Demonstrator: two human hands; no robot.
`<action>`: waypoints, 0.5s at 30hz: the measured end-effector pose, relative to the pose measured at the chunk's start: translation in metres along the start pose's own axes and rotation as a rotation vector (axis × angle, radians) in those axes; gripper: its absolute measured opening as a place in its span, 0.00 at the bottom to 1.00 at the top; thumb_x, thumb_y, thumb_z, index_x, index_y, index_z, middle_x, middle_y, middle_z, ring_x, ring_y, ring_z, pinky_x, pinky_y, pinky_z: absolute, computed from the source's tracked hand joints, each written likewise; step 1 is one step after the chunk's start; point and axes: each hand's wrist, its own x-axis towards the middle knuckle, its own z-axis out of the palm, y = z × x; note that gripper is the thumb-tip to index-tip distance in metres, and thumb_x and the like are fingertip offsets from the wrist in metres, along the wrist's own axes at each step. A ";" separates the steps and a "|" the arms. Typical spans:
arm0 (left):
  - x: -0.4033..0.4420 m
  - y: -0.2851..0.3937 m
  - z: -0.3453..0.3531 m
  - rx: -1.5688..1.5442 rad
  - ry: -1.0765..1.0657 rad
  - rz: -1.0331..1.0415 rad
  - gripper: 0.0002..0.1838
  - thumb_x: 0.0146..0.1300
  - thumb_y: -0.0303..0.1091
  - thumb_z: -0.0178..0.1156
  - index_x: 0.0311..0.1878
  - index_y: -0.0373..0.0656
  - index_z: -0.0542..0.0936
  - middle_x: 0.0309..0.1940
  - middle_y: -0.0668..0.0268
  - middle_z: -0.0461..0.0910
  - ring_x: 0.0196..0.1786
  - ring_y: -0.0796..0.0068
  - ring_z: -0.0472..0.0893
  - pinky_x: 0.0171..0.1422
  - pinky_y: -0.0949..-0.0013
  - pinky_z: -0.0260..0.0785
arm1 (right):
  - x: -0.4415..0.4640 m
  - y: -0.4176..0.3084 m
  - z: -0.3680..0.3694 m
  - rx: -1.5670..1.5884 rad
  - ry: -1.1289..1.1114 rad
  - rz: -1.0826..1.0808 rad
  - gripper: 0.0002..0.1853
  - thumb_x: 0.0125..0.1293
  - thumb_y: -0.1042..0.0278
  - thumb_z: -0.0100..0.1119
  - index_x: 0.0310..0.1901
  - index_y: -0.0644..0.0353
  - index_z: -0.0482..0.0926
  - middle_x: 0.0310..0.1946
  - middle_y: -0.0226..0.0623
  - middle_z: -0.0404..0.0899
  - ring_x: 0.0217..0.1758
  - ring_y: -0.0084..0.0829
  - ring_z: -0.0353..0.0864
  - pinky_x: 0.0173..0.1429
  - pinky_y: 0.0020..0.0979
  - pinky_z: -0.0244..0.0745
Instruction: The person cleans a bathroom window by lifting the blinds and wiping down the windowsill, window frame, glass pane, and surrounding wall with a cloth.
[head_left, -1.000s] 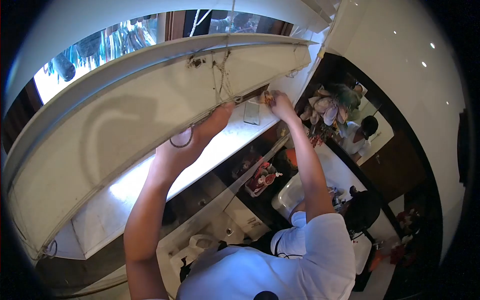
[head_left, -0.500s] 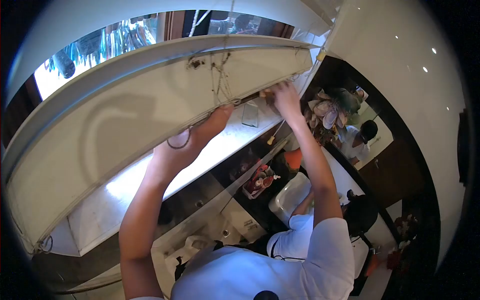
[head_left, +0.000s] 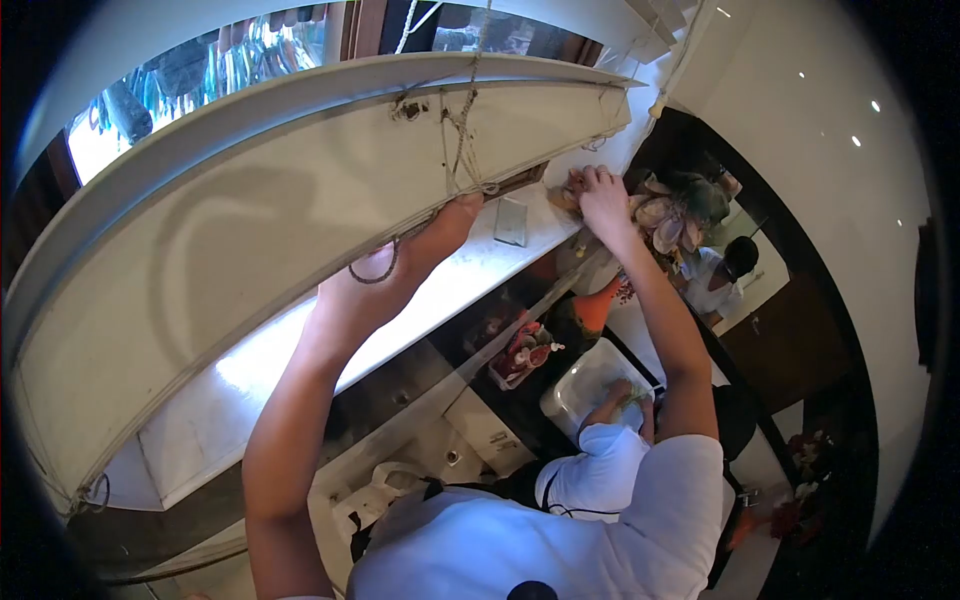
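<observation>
My left hand [head_left: 415,245] is raised at the lower edge of a wide cream window blind [head_left: 250,190], gripping it from below; most of its fingers are behind the slats. A dark band circles that wrist. Knotted cords [head_left: 462,150] hang down the blind near my fingertips. At the far right end of the white sill [head_left: 300,335], my right hand [head_left: 603,200] has its fingers curled down around a small brownish thing [head_left: 568,195], which I cannot make out. Between the hands, a small clear glass-like block [head_left: 511,222] rests on the sill.
Below the sill, another person [head_left: 600,465] in white works with their hands in a white sink [head_left: 575,385]. An orange vase [head_left: 597,305] and artificial flowers [head_left: 665,215] stand by a mirror [head_left: 765,275]. A tray of red items [head_left: 525,355] sits on the dark counter.
My right hand has shifted right along the sill, away from the blind's edge. The left hand stays at the blind. The other person's hands now show in the sink.
</observation>
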 end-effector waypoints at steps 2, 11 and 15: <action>0.001 -0.001 0.001 0.008 0.012 0.039 0.08 0.58 0.26 0.57 0.41 0.38 0.80 0.37 0.62 0.81 0.40 0.72 0.80 0.45 0.70 0.71 | 0.000 -0.012 0.011 -0.076 0.257 0.028 0.10 0.50 0.65 0.52 0.30 0.57 0.83 0.47 0.37 0.72 0.54 0.38 0.66 0.52 0.37 0.62; 0.003 0.003 0.005 -0.106 0.098 0.027 0.09 0.57 0.31 0.60 0.38 0.36 0.80 0.31 0.67 0.81 0.36 0.77 0.79 0.42 0.73 0.70 | -0.060 -0.040 -0.014 0.885 0.039 0.268 0.20 0.51 0.81 0.47 0.46 0.55 0.79 0.36 0.45 0.68 0.45 0.41 0.69 0.50 0.35 0.67; 0.003 0.007 0.007 -0.147 0.061 -0.036 0.09 0.56 0.32 0.60 0.38 0.36 0.79 0.33 0.66 0.80 0.36 0.78 0.78 0.42 0.73 0.70 | -0.036 -0.036 -0.036 0.932 0.219 0.437 0.20 0.49 0.81 0.51 0.46 0.57 0.79 0.35 0.45 0.69 0.43 0.44 0.70 0.49 0.34 0.67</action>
